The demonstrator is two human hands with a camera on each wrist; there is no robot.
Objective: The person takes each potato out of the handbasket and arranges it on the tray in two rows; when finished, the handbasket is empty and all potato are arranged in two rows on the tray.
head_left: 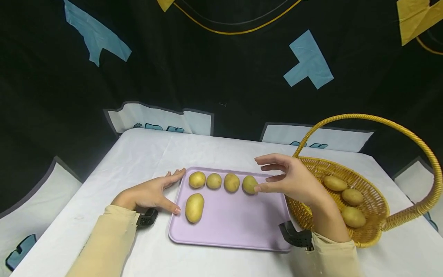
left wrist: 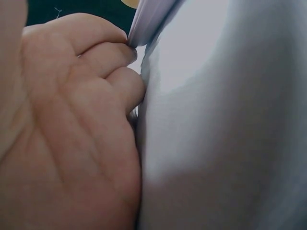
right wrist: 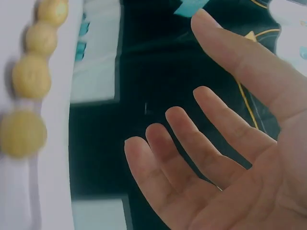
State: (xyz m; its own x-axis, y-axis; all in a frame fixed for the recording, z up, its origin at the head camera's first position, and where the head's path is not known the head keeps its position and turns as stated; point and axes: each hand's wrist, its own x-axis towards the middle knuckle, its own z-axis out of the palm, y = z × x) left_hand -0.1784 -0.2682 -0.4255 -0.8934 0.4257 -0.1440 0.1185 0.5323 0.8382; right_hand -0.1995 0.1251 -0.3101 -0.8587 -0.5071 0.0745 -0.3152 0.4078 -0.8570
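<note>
A lilac tray [head_left: 238, 227] lies on the white table with a row of potatoes along its far side. The rightmost one is a greenish potato [head_left: 249, 184]; a longer potato [head_left: 195, 208] lies nearer the front left. My left hand [head_left: 155, 192] rests at the tray's left edge, fingers and thumb spread against the rim. Above the tray's right end my right hand [head_left: 290, 179] hovers with fingers apart and nothing in its grasp. In the right wrist view, that palm [right wrist: 240, 191] is bare and the row of potatoes [right wrist: 31, 76] sits off to the left.
A yellow wicker basket [head_left: 375, 200] with a tall arched handle [head_left: 412, 134] stands right of the tray, partly behind the right forearm. Several potatoes [head_left: 353, 216] lie inside it. A black curtain [head_left: 221, 77] with tape patches hangs behind the table [head_left: 221, 265].
</note>
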